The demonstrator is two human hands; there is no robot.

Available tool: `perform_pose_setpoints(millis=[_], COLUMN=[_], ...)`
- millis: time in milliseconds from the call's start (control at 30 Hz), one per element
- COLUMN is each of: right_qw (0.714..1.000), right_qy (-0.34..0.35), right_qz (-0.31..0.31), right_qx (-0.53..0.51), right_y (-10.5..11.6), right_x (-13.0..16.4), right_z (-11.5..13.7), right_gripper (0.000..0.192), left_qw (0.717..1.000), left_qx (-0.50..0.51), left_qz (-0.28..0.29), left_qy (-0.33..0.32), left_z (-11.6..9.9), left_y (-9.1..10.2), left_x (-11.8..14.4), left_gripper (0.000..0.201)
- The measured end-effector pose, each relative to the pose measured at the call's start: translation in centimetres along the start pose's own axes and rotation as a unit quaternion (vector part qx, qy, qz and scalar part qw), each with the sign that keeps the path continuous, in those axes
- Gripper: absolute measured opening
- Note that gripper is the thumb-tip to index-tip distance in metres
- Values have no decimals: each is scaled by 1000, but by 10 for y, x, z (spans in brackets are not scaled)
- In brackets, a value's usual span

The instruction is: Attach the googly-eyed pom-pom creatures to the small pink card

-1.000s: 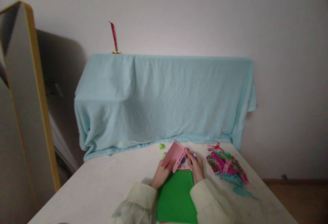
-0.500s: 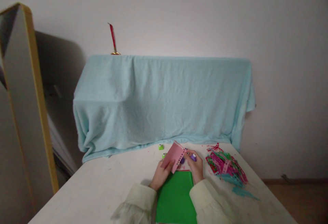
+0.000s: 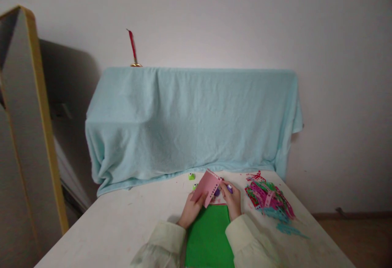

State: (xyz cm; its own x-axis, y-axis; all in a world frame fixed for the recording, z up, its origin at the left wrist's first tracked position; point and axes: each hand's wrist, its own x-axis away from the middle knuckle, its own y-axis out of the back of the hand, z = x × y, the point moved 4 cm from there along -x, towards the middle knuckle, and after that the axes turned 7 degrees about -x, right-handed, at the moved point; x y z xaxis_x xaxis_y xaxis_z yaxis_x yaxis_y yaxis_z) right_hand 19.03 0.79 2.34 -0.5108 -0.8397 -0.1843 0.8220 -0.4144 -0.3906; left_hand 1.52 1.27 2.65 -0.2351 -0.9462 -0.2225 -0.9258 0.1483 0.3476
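Note:
My left hand (image 3: pixel 191 210) holds a small pink paper sheet (image 3: pixel 207 186) with a punched edge, tilted up over the table. My right hand (image 3: pixel 232 202) is closed on a small purple punch (image 3: pixel 229 187) at the sheet's right edge. Both hands hover just beyond a green sheet (image 3: pixel 208 237) that lies flat between my pale sleeves. Two small green punches (image 3: pixel 192 176) sit behind the pink sheet.
A pile of pink, red and teal punched paper strips (image 3: pixel 268 199) lies to the right on the white table (image 3: pixel 122 227). A light blue cloth (image 3: pixel 192 117) covers a long box at the table's back. A yellow-framed mirror (image 3: pixel 27 129) leans at the left.
The hands, pink sheet and purple punch stay together almost unchanged; the view has shifted slightly, moving everything a little left and down.

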Motion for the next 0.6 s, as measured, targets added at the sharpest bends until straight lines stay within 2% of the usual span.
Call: perform_pose_setpoints(millis=[233,467,600], right_qw=[1000,1000,1000], right_qy=[-24,-12,-12], right_qz=[13,-9,-18], right_qx=[7,7,7], right_y=[4,1,0], right_x=[-4,-2,-1], right_z=[-9,0,2], right_gripper=[37,38,38], left_qw=[1000,1000,999], left_qx=[-1,-6,-25], left_qz=[-3,-6,-14], left_qy=[4,4,35], left_z=[2,6,8], left_y=[-1,-3,-3], left_x=[0,-1,0], left_gripper=[49,51,52])
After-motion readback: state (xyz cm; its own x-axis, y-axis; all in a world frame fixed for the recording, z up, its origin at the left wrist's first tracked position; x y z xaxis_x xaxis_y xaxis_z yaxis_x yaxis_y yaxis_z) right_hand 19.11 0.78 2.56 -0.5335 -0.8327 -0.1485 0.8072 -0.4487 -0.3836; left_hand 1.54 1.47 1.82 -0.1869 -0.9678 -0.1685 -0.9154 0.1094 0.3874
